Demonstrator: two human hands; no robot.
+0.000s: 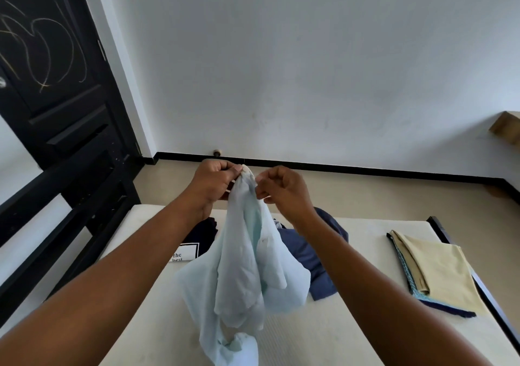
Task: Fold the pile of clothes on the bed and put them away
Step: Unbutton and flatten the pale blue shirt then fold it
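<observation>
A pale blue garment (242,278) hangs bunched in the air over the bed, its lower end trailing on the white mattress (351,334). My left hand (213,182) grips its top edge in a fist. My right hand (281,188) pinches the same top edge just to the right. Behind the garment lie a dark blue piece of clothing (312,256) and a navy one with a white printed label (197,241). A stack of folded clothes, beige on top (436,270), rests on the mattress at the right.
A black bed frame (489,295) borders the mattress on the right and on the left. A black door (56,84) stands at the left. Beige floor (365,191) and a white wall lie beyond the bed. A wooden piece (506,126) juts in at the far right.
</observation>
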